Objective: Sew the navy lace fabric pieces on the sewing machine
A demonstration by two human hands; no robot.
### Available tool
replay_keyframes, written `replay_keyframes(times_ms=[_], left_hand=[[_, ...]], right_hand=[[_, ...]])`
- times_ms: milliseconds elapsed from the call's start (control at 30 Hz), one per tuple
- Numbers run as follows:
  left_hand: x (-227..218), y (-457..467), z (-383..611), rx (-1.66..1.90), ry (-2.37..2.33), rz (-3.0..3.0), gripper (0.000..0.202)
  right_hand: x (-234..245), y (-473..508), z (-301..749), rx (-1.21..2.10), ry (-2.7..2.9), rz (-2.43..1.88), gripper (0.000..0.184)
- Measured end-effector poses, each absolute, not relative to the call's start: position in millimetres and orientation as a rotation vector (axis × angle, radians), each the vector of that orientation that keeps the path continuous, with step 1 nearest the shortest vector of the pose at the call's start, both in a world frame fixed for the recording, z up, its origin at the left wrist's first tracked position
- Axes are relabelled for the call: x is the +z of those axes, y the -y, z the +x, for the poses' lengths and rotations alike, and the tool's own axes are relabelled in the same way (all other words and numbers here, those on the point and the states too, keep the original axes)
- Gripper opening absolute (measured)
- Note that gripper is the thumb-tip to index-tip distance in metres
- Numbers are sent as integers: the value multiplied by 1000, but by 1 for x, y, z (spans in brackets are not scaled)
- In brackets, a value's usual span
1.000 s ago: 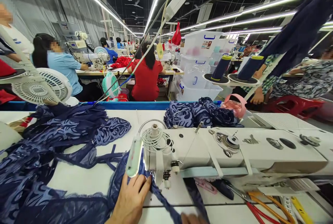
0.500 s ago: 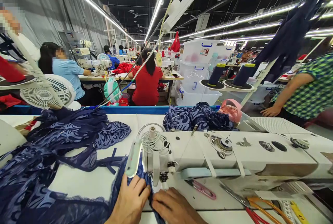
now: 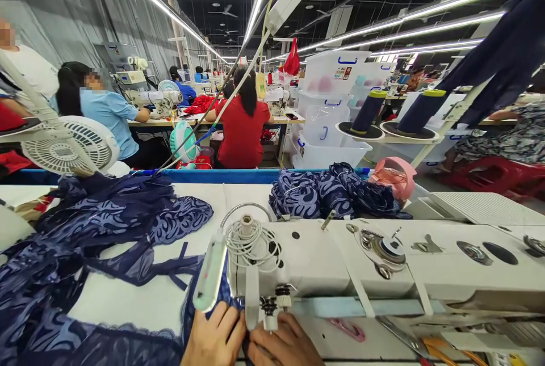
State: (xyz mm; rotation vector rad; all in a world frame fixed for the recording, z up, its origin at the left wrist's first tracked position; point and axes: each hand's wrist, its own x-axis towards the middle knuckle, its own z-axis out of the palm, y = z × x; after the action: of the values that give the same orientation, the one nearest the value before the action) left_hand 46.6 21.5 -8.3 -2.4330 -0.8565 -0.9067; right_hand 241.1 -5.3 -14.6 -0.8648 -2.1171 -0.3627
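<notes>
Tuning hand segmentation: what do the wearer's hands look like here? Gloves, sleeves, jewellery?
Both bare: left hand and right hand show no gloves, rings or markings. No sleeve or watch in view; the picture's bottom edge cuts them off about the wrists.

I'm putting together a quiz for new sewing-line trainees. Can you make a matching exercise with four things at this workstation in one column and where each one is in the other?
Things
1. left hand
2. white fan
3. thread cones
4. scissors

Places
a. far left, behind the table
b. on stands behind the sewing machine, to the right
c. under the machine's arm, bottom right
d. resting on the navy lace at the machine's head

Pairs: 1-d, 2-a, 3-b, 4-c
</notes>
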Motion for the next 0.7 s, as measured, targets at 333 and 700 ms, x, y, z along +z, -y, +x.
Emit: replay_keyframes(times_ms=[333,700], left_hand=[[-5,-12,41,-943,975,-2414,30],[-8,-2,41,-983,1000,-2515,35]], right_hand=[[-18,6,236,-465,2111,-910,23],[-37,12,230,-394,1998,-839,28]])
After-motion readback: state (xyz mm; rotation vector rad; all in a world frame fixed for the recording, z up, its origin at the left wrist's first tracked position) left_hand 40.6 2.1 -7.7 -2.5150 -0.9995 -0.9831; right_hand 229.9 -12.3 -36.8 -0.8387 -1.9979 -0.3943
